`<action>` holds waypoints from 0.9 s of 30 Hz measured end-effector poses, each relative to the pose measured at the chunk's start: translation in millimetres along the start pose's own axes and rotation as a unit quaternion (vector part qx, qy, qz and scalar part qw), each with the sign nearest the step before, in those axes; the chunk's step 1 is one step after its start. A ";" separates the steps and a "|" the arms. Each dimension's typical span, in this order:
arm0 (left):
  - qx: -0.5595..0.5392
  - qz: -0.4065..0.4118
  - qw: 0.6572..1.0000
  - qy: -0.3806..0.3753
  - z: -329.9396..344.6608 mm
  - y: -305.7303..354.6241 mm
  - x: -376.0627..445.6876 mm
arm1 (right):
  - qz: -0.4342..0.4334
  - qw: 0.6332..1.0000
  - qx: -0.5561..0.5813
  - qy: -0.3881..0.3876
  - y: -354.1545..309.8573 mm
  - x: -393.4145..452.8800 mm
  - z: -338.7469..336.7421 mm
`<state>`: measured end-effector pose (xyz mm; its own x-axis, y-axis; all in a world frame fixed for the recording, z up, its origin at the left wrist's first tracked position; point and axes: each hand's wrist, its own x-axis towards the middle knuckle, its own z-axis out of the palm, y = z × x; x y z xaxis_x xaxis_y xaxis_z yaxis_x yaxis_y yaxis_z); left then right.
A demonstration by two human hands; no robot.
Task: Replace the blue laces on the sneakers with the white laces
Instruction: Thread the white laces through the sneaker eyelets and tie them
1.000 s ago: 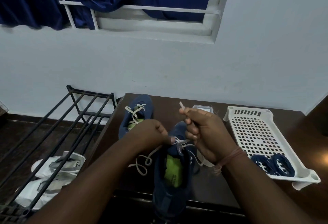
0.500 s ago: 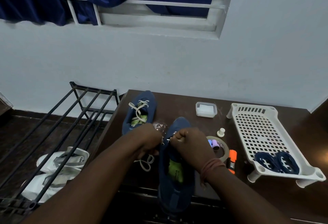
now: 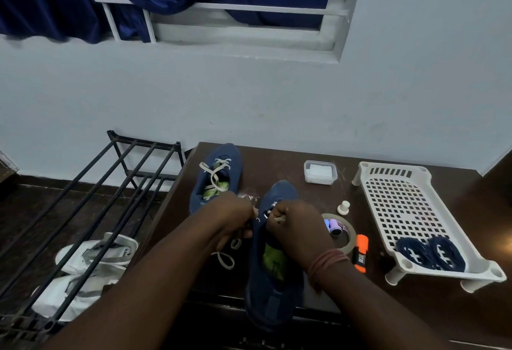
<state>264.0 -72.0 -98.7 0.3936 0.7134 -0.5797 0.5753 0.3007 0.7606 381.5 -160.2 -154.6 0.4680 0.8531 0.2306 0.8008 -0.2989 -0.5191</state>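
Two blue sneakers stand on the dark table. The far sneaker [image 3: 219, 178] is threaded with a white lace. The near sneaker [image 3: 274, 275] points away from me with its heel at the table's front edge. My right hand [image 3: 296, 227] pinches a white lace end [image 3: 279, 219] over the near sneaker's eyelets. My left hand [image 3: 235, 216] grips the sneaker's left side by the eyelets, and a loose white lace loop [image 3: 225, 258] trails beneath it. Two coiled blue laces [image 3: 430, 252] lie in the white tray [image 3: 399, 197].
On the table right of the sneaker lie a tape roll [image 3: 349, 236], an orange marker [image 3: 361, 252], a small white cap [image 3: 344, 207] and a clear plastic box [image 3: 320, 172]. A black metal rack [image 3: 91, 197] stands to the left over white shoes [image 3: 91, 258].
My right hand came down from a raised pull with the lace end to the near sneaker's eyelets. Both hands now sit close together over the shoe.
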 end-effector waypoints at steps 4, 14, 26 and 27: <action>-0.019 -0.005 1.000 0.006 1.6 0.6 -2.8 | 0.009 1.000 -0.015 -0.003 -3.9 -0.7 -2.5; 0.005 -0.022 0.997 -0.074 -3.9 -0.1 -2.5 | -0.036 0.999 -0.020 -0.017 -6.4 -3.8 -1.0; -0.223 0.052 0.972 0.044 -12.6 28.4 6.4 | 0.073 0.992 -0.049 -0.091 -11.7 -11.1 -40.1; -0.261 0.045 0.963 0.054 -20.1 31.5 7.3 | 0.098 0.988 -0.027 -0.115 -9.5 -11.9 -43.4</action>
<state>270.6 -44.7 -73.1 0.3311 0.8047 -0.4928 0.0921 0.4922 0.8656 384.6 -186.1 -116.7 0.5244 0.8489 -0.0664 0.7247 -0.4859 -0.4886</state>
